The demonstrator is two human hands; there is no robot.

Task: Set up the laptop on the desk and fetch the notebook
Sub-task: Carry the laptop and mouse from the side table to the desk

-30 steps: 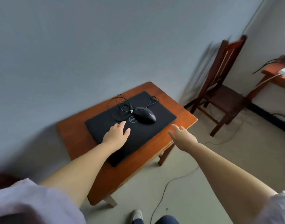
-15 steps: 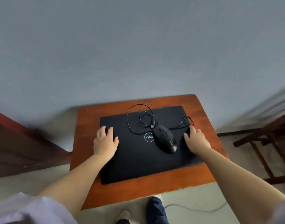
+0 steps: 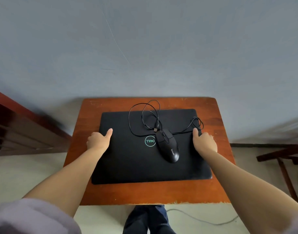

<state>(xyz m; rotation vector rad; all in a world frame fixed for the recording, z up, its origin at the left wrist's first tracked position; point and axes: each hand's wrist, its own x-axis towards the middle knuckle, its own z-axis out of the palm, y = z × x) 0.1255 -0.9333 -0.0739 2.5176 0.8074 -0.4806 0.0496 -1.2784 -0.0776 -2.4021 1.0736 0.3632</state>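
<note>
Both hands have just slid outward to the side edges of the closed laptop (image 3: 150, 146). The left hand (image 3: 98, 141) now clasps the left edge, thumb lying on the lid and the fingers curled down past the side; the right hand (image 3: 204, 142) does the same on the right edge. A moment ago the palms lay flat on top of the lid, further in, so this looks like a grip taken for lifting or shifting the machine, not for opening it.

The laptop lies flat on a small wooden table (image 3: 219, 166) against the wall, logo up. On the lid sits a black mouse (image 3: 168, 147), just right of the logo, its cable (image 3: 141, 115) looped loosely across the far half of the lid and partly onto the wood.

That loose mouse is the worry: tilt the laptop and it may slide off, so I'd guess the lift has to stay level. No notebook is anywhere in sight, so that part of the job is not yet begun. A chair (image 3: 283, 159) stands off to the right.
</note>
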